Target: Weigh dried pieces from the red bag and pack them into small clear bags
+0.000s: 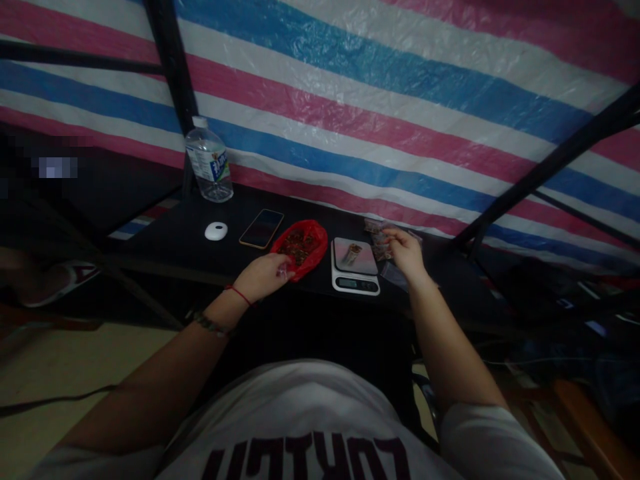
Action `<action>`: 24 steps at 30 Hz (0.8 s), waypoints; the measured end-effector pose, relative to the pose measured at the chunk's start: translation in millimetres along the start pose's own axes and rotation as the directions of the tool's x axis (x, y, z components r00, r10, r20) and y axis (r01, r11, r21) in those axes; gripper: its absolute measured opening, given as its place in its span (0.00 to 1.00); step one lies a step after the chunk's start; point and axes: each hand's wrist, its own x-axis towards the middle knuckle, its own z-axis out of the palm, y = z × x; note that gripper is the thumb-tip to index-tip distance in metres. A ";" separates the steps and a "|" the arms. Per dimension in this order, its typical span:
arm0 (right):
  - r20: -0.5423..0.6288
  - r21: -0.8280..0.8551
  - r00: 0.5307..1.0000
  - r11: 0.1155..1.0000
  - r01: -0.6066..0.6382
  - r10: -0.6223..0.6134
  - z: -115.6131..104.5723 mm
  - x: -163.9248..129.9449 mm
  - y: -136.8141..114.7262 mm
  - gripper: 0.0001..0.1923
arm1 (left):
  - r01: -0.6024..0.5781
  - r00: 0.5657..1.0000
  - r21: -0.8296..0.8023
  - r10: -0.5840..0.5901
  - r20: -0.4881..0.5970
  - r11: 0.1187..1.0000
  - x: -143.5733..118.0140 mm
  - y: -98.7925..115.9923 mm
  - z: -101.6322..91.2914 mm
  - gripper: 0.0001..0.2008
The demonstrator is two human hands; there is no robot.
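My left hand [264, 275] is at the near-left rim of a red plastic bag [316, 235], its fingers closed on what looks like a small clear plastic bag [284, 271]. Dark brown dried bits [299, 248] fill the open red bag. To its right is a white digital scale [356, 283], with a small filled clear packet [353, 253] lying on its plate. My right hand [406, 253] reaches over several similar filled packets [381, 252] right of the scale. Its fingers look apart and touch or hover just above them. A flat clear plastic bag [394, 273] lies beneath that hand.
A phone [262, 228], a white rounded case [216, 231] and a clear plastic bottle [210, 163] stand or lie left of the red bag. Behind the black tabletop [170, 243] hangs a striped plastic sheet [350, 100]. Dark metal bars [540, 173] slant up at both sides.
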 end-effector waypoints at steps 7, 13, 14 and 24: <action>0.012 -0.153 0.997 0.985 0.084 -0.083 19.3 -22.2 8.1 0.18 | -0.079 0.969 -0.091 0.055 -0.242 0.993 -1.8 6.8 1.7 0.13; 0.077 -0.208 0.961 0.939 0.276 -0.265 37.9 -36.4 5.6 0.18 | -0.164 0.921 -0.138 0.102 -0.376 0.977 -1.9 11.2 8.0 0.12; 0.071 -0.212 0.962 0.939 0.271 -0.262 39.5 -37.8 6.2 0.18 | -0.168 0.922 -0.140 0.105 -0.373 0.976 -1.9 11.5 8.8 0.12; 0.065 -0.244 0.970 0.939 0.242 -0.234 51.2 -41.3 2.5 0.17 | -0.198 0.921 -0.150 0.132 -0.367 0.969 -1.9 16.3 11.3 0.11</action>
